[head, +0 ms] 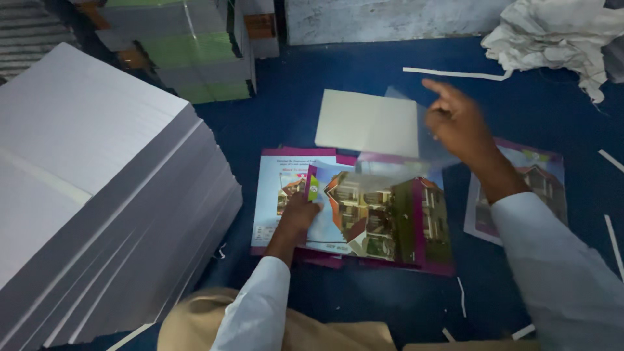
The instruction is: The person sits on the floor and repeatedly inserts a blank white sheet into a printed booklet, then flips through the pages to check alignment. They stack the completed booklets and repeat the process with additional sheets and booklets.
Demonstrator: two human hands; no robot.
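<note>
Printed covers (374, 218) lie fanned on the blue floor (364, 299), rectangular, magenta-bordered, with pictures of a building in orange, green and pale blue. Just left of them, partly underneath, sits a paler sheet (276, 195) with a magenta top band. Well to the covers' right lies another magenta-edged cover (543, 179), partly hidden by a sleeve. Just behind the covers rests a plain cream card (367, 122). Far behind and to their left stand bundles (188, 49) of green and grey stock.
</note>
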